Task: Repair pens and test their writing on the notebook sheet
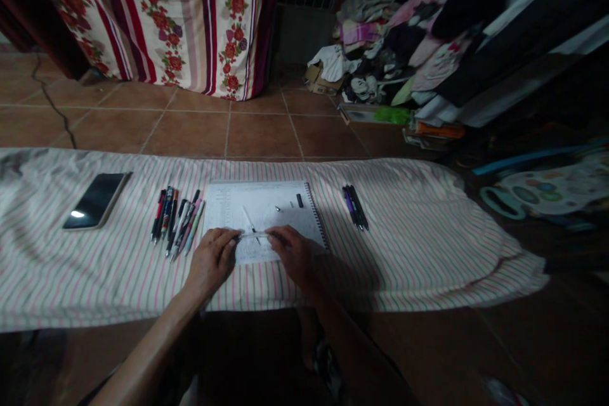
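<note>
A thin, clear pen barrel (253,235) lies level between my hands, low over an open spiral notebook (223,203). My left hand (214,257) pinches its left end; my right hand (292,254) has fingers closed at the right end. Just beyond the barrel, a slim pen refill (248,217) with a dark end rests slanted on the page. Farther up the page are a small metallic pen tip (278,208), a tiny piece (292,203) too small to name, and a short black cylinder (299,200). My fingers cover both barrel ends.
Left of the notebook lies a bunch of several pens (178,222), and beyond it a phone (98,201). A smaller group of pens (355,208) is on the right. Striped cloth (428,235) covers the surface. Behind are a floral curtain (190,19) and piled clothes (404,32).
</note>
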Motion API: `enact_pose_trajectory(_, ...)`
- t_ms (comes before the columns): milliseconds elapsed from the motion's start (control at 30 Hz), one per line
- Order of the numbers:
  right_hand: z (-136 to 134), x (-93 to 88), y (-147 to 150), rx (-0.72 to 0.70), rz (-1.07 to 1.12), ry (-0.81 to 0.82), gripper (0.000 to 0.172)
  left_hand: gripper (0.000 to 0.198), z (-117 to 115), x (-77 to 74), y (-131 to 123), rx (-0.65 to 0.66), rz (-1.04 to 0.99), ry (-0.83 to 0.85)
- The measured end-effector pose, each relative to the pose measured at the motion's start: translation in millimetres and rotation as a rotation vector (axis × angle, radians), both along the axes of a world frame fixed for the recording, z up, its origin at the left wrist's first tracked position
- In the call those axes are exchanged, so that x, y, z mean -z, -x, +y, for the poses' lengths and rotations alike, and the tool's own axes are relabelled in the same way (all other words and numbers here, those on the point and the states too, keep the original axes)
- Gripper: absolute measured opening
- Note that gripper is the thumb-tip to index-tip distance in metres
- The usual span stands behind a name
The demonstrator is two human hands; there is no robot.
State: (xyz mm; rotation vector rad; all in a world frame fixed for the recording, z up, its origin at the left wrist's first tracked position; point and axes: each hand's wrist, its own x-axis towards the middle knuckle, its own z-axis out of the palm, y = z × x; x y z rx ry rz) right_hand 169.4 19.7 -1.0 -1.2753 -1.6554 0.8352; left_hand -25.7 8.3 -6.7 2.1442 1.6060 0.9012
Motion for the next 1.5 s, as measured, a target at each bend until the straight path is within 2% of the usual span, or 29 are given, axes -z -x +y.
enact_pose_trajectory(667,0.3,3.4,-2.9,-0.03,-0.022,-0.035,0.014,0.03,-0.5,-1.9,-1.2,0.038,0.02,0.028)
enact_pose_trajectory(1133,1.1,0.0,-4.1,-0.051,-0.07,-0.051,0.015,0.03,0.2,-3.6,3.3,0.094,0.022,-0.017)
enact_pose_trajectory(1367,0.3,-3.8,-2.4,-0.06,-0.041,-0.038,0.014,0.031,0.0,-8.8,5.3,0.12,0.021,0.001)
enact_pose_trajectory(1500,-0.2,-2.4,-1.7,-0.059,0.015,0.027,0.016,0.03,0.5,-8.5,6.8,0.132,0.021,-0.001)
